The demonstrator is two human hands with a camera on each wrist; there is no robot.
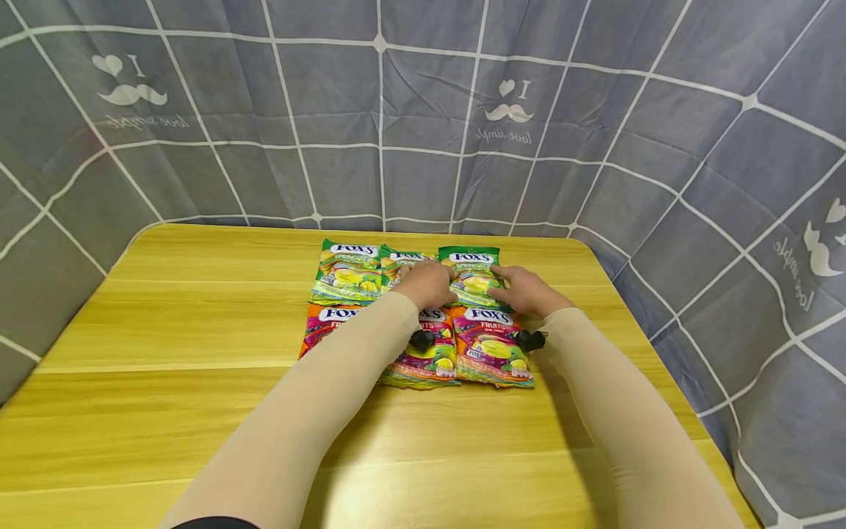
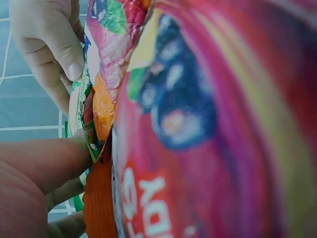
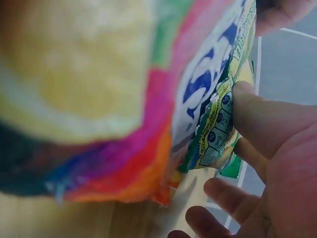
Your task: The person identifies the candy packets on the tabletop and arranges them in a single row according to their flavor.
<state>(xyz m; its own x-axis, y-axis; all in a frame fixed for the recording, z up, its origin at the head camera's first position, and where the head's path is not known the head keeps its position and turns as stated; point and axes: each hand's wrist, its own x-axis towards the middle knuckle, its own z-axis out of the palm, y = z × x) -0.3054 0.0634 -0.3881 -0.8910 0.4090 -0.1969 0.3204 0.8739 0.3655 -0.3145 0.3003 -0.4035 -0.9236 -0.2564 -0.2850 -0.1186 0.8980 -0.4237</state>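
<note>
on the wooden table (image 1: 165,411), ringed by grey curtain (image 1: 264,110), six candy bags lie in two rows. left hand (image 1: 428,284) and right hand (image 1: 526,292) pinch the back-right green bag (image 1: 473,269); forearms cover the pink bags (image 1: 492,345).

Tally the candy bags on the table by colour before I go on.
Green Fox's Spring Tea candy bags: 3
Pink-orange Fox's Fruits candy bags: 3, one largely hidden under the left sleeve
Total: 6 bags, in two rows on the wooden table.
</note>
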